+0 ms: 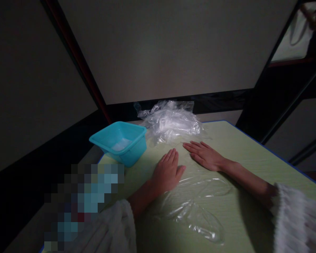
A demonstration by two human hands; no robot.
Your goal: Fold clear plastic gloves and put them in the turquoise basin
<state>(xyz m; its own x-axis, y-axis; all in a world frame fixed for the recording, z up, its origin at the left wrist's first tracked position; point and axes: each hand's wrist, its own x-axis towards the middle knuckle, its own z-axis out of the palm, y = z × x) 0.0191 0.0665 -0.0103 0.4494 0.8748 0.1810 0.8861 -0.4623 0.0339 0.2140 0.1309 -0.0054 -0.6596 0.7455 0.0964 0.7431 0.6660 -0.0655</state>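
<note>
A clear, thin plastic item (200, 218) lies spread on the pale green table (255, 161), wrinkled at its near end. My left hand (168, 172) rests flat at its left side, fingers stretched out and thumb apart. To the right, my right hand (205, 156) lies flat with its fingers extended, close to the far end of the clear plastic. Neither hand grips anything. Just beyond both hands sits a heap of crumpled clear plastic (173, 123).
A turquoise basin (133, 153) with something whitish inside stands at the table's left edge. Nearer on the left is a pixelated area. A dark-trimmed wall panel (160, 52) rises behind the table. A white bag (296, 37) shows at the upper right.
</note>
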